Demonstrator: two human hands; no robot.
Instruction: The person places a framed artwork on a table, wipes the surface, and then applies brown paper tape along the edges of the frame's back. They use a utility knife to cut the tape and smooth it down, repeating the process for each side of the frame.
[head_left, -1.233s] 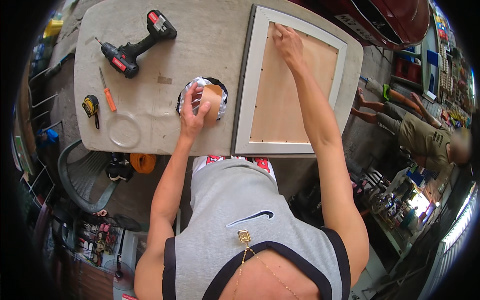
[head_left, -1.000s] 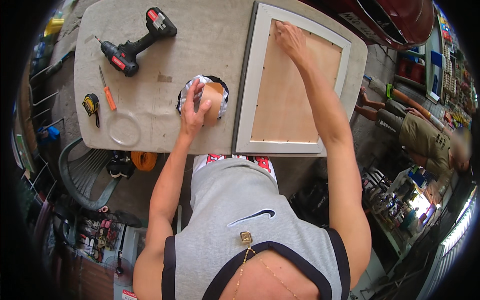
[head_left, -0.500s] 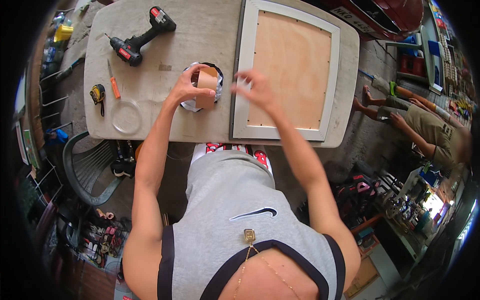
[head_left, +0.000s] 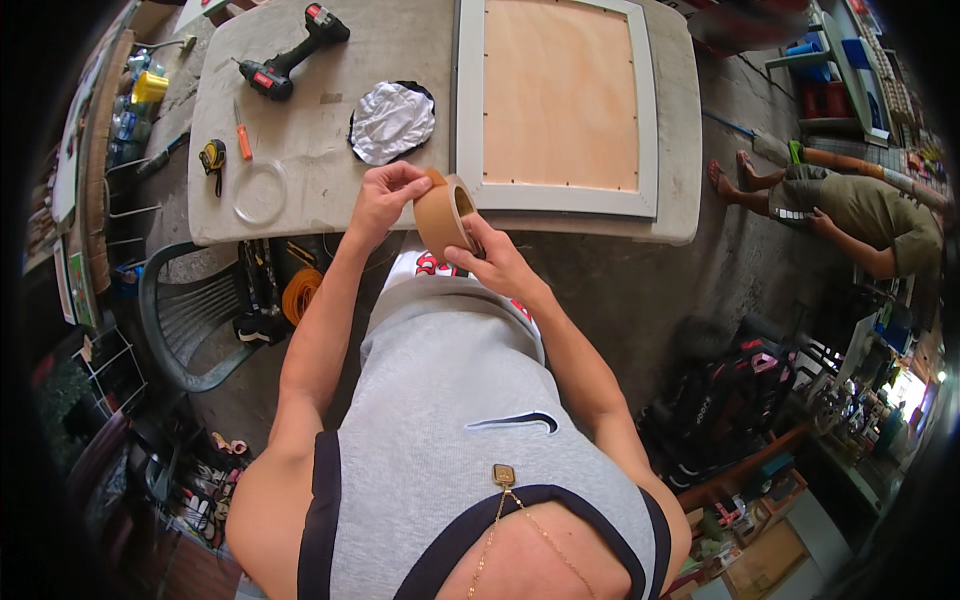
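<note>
A: What is laid out left of the frame (head_left: 560,100)?

B: A tape measure (head_left: 211,157), an orange knife (head_left: 243,142) and a drill (head_left: 290,55) are seen farthest left of it on the table (head_left: 300,200); a crumpled white cloth (head_left: 392,120) lies just beside it.

A: And the tape roll (head_left: 445,212)?

B: It is held up just below the frame's lower left corner. The left hand (head_left: 388,200) is pinched at the roll's edge; the right hand (head_left: 495,262) is curled around the roll from beneath.

A: How far along?

B: No tape is seen on the frame (the backing board sits in it already). Taping is judged not yet begun; a free end seems to be sought.
</note>
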